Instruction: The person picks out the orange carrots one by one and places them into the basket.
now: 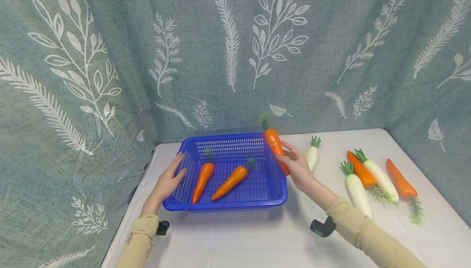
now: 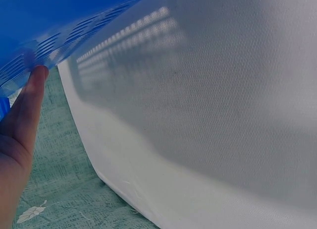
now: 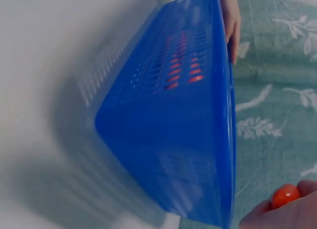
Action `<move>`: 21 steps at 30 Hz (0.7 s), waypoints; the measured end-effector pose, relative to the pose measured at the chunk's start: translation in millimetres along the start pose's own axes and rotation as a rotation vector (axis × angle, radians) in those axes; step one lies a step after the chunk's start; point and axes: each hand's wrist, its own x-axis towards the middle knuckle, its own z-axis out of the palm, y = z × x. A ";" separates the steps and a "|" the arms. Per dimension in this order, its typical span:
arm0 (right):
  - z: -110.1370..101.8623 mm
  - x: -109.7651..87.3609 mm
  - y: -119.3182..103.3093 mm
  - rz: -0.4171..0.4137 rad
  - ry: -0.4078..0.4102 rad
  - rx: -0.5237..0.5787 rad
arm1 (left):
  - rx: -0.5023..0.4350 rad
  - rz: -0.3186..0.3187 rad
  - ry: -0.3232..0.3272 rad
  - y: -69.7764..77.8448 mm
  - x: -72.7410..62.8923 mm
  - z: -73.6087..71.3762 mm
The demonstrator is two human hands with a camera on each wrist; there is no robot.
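My right hand [image 1: 296,166] grips an orange carrot [image 1: 273,140] with a green leafy top, above the right rim of the blue plastic basket [image 1: 220,206]. The carrot leans, its top up and away from me. From the right wrist, only the carrot's orange end [image 3: 286,195] shows between the fingers and thumb. My left hand [image 1: 166,184] rests at the basket's left side, fingers extended along the rim. Close up in the left wrist view, a fingertip [image 2: 39,73] meets the slotted wall. Inside the basket lie two carrots, one at left [image 1: 202,182] and one near the middle [image 1: 229,183].
Right of the basket, on the white-clothed table [image 1: 250,243], lie three white radishes [image 1: 379,178] with green tops and two more carrots [image 1: 401,183]. One radish [image 1: 312,155] is just behind my right hand. A patterned green curtain [image 1: 235,55] hangs around the table.
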 end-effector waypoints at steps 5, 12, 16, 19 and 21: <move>10.6 -2.1 1.2 -0.005 -0.022 0.018 | -0.002 -0.002 0.000 1.3 -0.8 -0.4; 22.0 -5.0 4.7 0.003 -0.063 0.052 | -0.014 0.006 0.001 2.5 -1.5 0.6; 26.9 -5.7 10.3 0.006 -0.094 0.038 | -0.009 0.003 0.004 2.3 -1.4 0.6; 29.9 -6.5 14.5 0.011 -0.117 0.022 | 0.005 0.005 0.007 1.4 -0.9 0.3; 32.1 -6.8 16.6 0.021 -0.124 0.010 | 0.011 0.007 0.008 1.1 -0.6 0.0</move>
